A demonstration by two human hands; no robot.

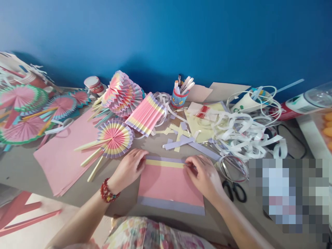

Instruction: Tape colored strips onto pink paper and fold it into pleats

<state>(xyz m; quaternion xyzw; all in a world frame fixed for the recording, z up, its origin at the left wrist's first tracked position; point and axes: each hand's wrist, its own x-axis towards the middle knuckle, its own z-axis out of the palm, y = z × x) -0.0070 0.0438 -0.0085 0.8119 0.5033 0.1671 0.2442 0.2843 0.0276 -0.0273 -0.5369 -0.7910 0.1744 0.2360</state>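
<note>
A pink sheet of paper (169, 185) lies on the table in front of me, with purple and yellow bands along its far edge and a purple band along its near edge. My left hand (131, 167), a red beaded bracelet on its wrist, is closed at the far left corner of the sheet. At the far right corner, my right hand (203, 174) has thumb and fingers pinched on the edge. The fingertips of both hands are partly hidden. Just beyond my left hand lies a folded round paper fan (115, 138) with pale yellow sticks.
A pleated pink sheet (146, 114) and a stack of pink paper (66, 152) lie left. Behind are a blue pen cup (180, 98), purple and yellow strips (178, 141) and curled white strips (241, 131). Black-handled scissors (234, 190) lie right, beside a tape roll (233, 168).
</note>
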